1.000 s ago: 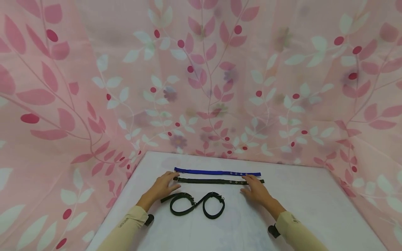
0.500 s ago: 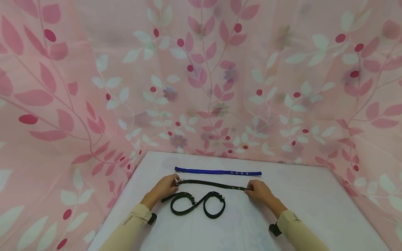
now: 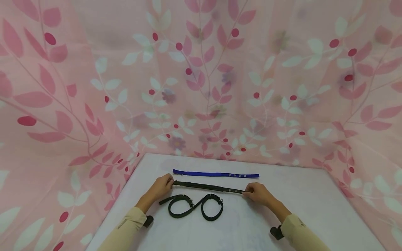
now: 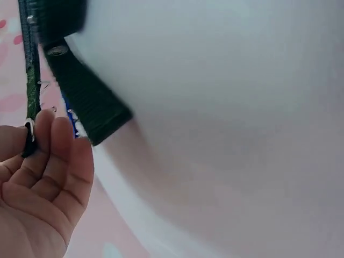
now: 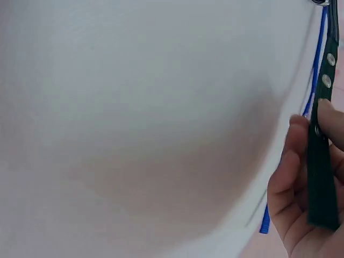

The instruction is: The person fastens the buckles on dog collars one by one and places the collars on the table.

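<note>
Dark green strap (image 3: 201, 187) sits just below centre of the head view, running straight between the hands, tilted slightly down toward the right of the frame; seems held off the white table (image 3: 251, 230), though how high I can't tell; left hand (image 3: 161, 185) pinches its buckle end (image 4: 29, 131) between thumb and fingers, lower left of the left wrist view; right hand (image 3: 259, 192) pinches the eyelet end, thumb over the strap, free tip (image 5: 322, 201) hanging past the fingers at lower right of the right wrist view; hands well apart, joined only by the strap; blue strap (image 3: 216, 174) lies flat just above it in the head view, roughly parallel, no hand on it; below it, two dark straps curled into loops, left loop (image 3: 179, 216) and right loop (image 3: 211, 219), side by side near lower centre, the right one's tail reaching the left one; pink floral cloth (image 3: 201, 87) fills the upper frame; step in hand looks like picking up and straightening the green strap by both ends; next move, if it's to be looped like the pair below, would call for keeping both pinches, bringing tip to buckle and threading it through.
</note>
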Demonstrator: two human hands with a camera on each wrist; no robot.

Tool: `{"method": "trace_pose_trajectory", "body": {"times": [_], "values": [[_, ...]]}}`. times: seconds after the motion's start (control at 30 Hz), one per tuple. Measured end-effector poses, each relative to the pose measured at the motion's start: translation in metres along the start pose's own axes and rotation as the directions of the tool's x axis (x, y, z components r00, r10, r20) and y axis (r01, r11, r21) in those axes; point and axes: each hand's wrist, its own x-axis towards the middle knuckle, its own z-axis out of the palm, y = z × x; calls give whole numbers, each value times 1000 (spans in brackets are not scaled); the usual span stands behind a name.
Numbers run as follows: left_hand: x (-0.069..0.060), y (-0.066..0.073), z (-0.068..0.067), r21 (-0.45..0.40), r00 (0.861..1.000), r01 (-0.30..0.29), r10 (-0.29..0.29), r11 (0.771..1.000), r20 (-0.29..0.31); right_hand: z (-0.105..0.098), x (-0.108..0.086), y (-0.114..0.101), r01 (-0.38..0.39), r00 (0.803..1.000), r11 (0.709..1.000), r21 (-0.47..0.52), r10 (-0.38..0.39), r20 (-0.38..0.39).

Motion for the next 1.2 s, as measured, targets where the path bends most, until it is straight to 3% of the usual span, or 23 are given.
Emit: {"method": "trace_pose_trajectory", "body": {"times": [0.1,0.17,0.27,0.37,0.47,0.53,0.63,0.7,0.77,0.83,0.93,1.0,1.07,1.2], "values": [[-3,3,-8,-124,1000,2,-3,992,-9,-6,-6,-2,18,998,994,110,-25,59],[-5,6,-13,-233,1000,0,-1,972,-3,-11,-9,-3,23,994,975,222,-46,101],[-6,11,-20,-392,1000,4,3,920,18,-21,-16,-4,14,981,918,397,-89,172],[-9,15,-25,-482,999,0,22,876,39,-30,-24,-7,9,961,847,532,-154,229],[-15,20,-29,-533,998,17,20,846,64,-37,-32,-11,-21,935,747,665,-222,279],[-19,24,-30,-556,997,23,23,831,75,-41,-36,-13,-21,911,651,758,-300,284],[-24,28,-29,-590,998,20,23,807,66,-44,-41,-16,4,880,507,862,-411,238],[-27,31,-27,-598,999,-8,36,801,34,-45,-45,-19,51,876,456,889,-448,179],[-30,34,-25,-598,999,-47,45,800,-19,-43,-48,-24,95,902,460,883,-415,119],[-32,38,-23,-588,994,-97,53,803,-92,-42,-52,-32,132,933,503,854,-353,64],[-34,47,-19,-607,981,-159,56,779,-185,-38,-56,-43,170,966,566,807,-259,-22],[-34,52,-16,-653,975,-185,52,735,-218,-36,-57,-50,202,971,598,776,-228,-77],[-34,58,-13,-717,975,-187,41,671,-216,-33,-58,-55,229,969,615,755,-217,-117],[-37,72,-7,-808,991,-98,-21,581,-135,-25,-60,-65,291,957,710,641,-228,-183]]}}
